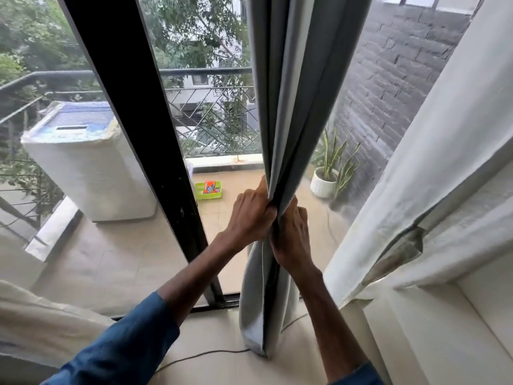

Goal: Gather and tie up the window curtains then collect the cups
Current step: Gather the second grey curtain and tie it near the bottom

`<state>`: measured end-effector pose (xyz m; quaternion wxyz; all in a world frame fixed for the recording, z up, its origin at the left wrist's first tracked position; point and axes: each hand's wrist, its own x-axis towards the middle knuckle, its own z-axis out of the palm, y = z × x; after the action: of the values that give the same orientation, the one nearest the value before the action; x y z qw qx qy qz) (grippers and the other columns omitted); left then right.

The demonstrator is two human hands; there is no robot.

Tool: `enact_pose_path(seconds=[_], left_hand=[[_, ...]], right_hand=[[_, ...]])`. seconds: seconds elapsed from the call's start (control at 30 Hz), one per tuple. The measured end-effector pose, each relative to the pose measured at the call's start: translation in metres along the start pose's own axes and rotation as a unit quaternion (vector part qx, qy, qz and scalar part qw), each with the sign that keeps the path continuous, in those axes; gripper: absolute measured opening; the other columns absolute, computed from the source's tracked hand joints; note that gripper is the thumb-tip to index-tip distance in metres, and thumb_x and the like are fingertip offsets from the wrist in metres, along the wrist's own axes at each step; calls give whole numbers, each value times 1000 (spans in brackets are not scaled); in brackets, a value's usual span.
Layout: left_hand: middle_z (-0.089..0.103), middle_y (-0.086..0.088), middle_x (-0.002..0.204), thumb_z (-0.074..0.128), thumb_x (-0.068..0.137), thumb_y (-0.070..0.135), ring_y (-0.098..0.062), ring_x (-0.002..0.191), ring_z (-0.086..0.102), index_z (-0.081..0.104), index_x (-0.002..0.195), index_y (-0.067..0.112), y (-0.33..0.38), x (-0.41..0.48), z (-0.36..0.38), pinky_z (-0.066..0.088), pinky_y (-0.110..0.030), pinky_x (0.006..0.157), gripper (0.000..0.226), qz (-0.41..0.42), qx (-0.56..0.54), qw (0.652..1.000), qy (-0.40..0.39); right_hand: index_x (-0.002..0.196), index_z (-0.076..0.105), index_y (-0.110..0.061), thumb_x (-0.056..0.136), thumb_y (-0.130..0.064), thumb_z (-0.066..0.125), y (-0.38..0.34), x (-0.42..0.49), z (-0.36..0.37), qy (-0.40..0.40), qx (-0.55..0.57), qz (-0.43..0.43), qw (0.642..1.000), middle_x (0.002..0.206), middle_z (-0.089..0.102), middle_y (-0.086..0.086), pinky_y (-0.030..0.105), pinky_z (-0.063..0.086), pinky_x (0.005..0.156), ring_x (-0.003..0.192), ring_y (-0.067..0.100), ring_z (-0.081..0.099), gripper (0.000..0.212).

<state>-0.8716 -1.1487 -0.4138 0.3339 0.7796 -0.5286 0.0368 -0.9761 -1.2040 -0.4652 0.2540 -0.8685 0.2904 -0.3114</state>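
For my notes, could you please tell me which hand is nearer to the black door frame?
Left. The left hand grips the grey curtain on the side facing the black door frame; the right hand grips it on the far side, lower down.

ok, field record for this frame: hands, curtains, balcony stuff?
left hand: grips the gathered grey fabric curtain
right hand: grips the same curtain, slightly lower
curtain state: bunched into a column, no tie visible
second curtain: white fabric curtain, draped diagonally at right
balcony: covered white washing machine, green plastic basket, white potted plant
cups: none in view
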Motion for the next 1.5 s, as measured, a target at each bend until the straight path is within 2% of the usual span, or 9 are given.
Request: enact_pose_path(seconds=[0.2,0.33,0.53,0.67,0.83,1.0,1.1,1.3,1.5], left_hand=[[64,2,102,50,90,43,-26,94,64,48,126,25,6,-4,-19,57,-46,77,40,-61,-229,963,-130],[52,4,74,55,79,77,-17,73,59,52,114,9,24,-1,-23,44,-29,62,77,-53,-100,985,-130],[42,6,51,52,81,25,-19,51,49,41,80,15,34,-8,-4,25,-22,46,14,-90,0,996,30],[43,5,54,49,75,25,-20,49,48,46,82,11,34,-10,-4,23,-25,43,16,-107,-24,993,37],[56,-2,65,42,72,29,-34,60,57,55,98,5,38,-14,-1,33,-30,50,38,-132,-19,990,54],[49,-1,64,41,72,27,-36,61,52,49,96,5,41,-21,-5,35,-32,53,34,-138,-3,989,50],[62,-10,79,44,75,27,-38,68,54,47,112,9,39,-26,-8,41,-36,57,41,-148,-11,988,47],[60,-3,76,47,79,27,-36,73,61,57,112,15,23,-30,-16,47,-37,59,36,-154,18,987,42],[53,-5,70,52,87,29,-37,70,59,53,101,10,24,-36,-29,54,-42,64,24,-127,8,991,38]], right_hand=[[135,47,-7,92,-11,35,8,-3,-13,-67,-49,-52,995,129,54,14,34,40,89,102,33,50,44],[134,53,-7,88,-2,42,6,-15,-25,-109,-38,-87,990,131,60,13,40,48,97,116,34,52,48],[103,64,-12,79,7,62,1,-29,-46,-52,22,-65,996,84,66,10,29,38,64,83,30,58,31],[126,65,-20,83,-2,72,0,-47,-49,75,111,-12,991,108,69,0,30,51,82,98,19,62,47],[95,75,-14,83,4,73,-13,-73,-41,201,22,-31,979,97,65,0,29,49,67,89,19,57,22],[124,65,-32,92,-16,47,7,-73,-19,27,-108,-8,994,122,59,-2,5,27,85,116,18,47,40],[119,69,-26,83,-11,57,13,-75,-21,-81,5,27,996,128,55,6,-4,20,94,124,21,42,41],[88,74,-31,75,-36,85,16,-86,-44,-47,93,43,994,126,54,-10,4,31,93,116,8,46,18],[85,75,-30,74,-27,88,22,-87,-52,9,176,69,982,106,65,-13,42,57,82,104,8,64,18]])
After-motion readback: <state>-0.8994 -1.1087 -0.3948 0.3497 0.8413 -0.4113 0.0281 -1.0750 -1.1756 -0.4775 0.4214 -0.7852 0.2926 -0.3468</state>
